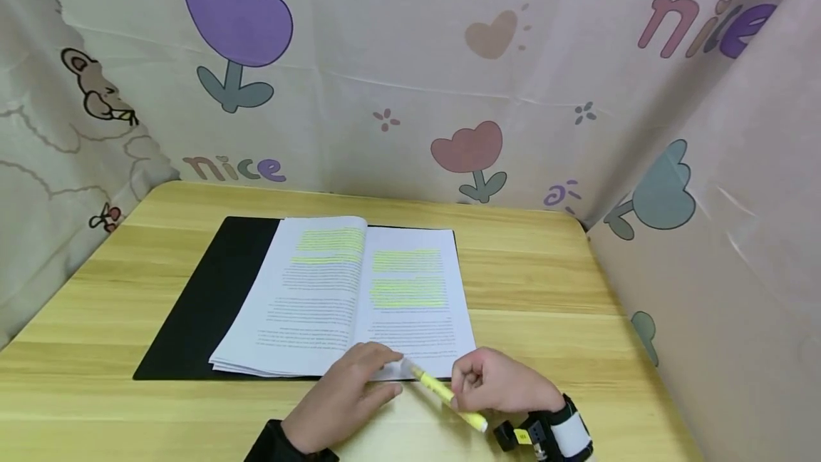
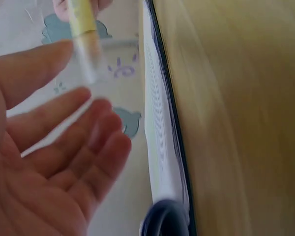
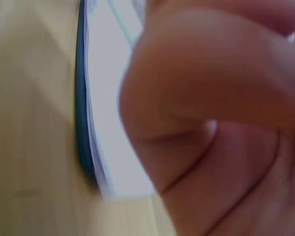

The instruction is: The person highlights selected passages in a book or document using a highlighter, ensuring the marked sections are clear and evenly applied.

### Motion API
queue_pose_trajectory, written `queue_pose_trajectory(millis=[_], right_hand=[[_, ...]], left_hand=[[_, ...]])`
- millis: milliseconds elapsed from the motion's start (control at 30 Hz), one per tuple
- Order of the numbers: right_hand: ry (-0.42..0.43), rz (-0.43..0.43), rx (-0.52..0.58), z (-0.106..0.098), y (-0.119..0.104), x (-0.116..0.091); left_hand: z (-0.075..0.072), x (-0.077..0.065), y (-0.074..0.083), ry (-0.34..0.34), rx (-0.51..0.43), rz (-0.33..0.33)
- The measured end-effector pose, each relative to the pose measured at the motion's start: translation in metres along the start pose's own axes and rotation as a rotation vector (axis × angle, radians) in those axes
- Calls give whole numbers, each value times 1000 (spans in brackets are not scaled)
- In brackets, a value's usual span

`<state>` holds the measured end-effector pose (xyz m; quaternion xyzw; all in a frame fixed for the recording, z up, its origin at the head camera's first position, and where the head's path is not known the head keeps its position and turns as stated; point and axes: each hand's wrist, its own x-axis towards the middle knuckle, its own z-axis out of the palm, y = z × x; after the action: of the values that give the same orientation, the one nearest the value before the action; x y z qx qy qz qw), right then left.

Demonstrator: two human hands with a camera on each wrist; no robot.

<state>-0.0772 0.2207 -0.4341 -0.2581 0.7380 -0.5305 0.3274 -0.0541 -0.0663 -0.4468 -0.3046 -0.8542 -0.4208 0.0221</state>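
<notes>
My right hand (image 1: 503,383) pinches a yellow highlighter (image 1: 436,387) between thumb and curled fingers, in front of the document's lower right corner. The highlighter slants, its clear cap (image 2: 91,61) pointing toward my left hand (image 1: 349,394). In the left wrist view that hand's fingers (image 2: 64,120) are spread and loosely bent around the cap end, with a gap showing. Behind both hands lies an open printed document (image 1: 314,305) on a black folder (image 1: 192,312). Yellow highlighting covers lines in the upper part of both pages. The right wrist view shows mostly my thumb and palm, with the highlighter hidden.
The folder lies on a light wooden table (image 1: 532,284), its left cover reaching out beyond the pages. A printed cloth (image 1: 385,41) with flowers and lettering hangs behind the table and along both sides. A wrist camera (image 1: 545,437) is strapped to my right wrist.
</notes>
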Motion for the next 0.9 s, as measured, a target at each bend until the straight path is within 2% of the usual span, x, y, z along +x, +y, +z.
queue_pose_trajectory(millis=[67, 167, 300, 400, 500, 600, 767, 900], right_hand=[[123, 56, -55, -5, 1, -3], [325, 129, -160, -15, 3, -7], [578, 264, -342, -28, 7, -12], [702, 394, -438, -34, 11, -15], [776, 478, -492, -38, 16, -17], [812, 513, -515, -42, 19, -17], [825, 555, -514, -45, 22, -15], [825, 595, -509, -45, 21, -16]], left_hand=[[-1, 1, -1, 47, 76, -49], [-4, 2, -2, 84, 136, -108], [-9, 2, -4, 88, 179, -165], [-15, 2, -7, 84, 197, -213], [-23, 3, -10, 83, 205, -267], [-34, 3, -14, 92, 212, -318], [-60, -4, -27, 117, 241, -397], [-79, -12, -40, 112, 286, -491]])
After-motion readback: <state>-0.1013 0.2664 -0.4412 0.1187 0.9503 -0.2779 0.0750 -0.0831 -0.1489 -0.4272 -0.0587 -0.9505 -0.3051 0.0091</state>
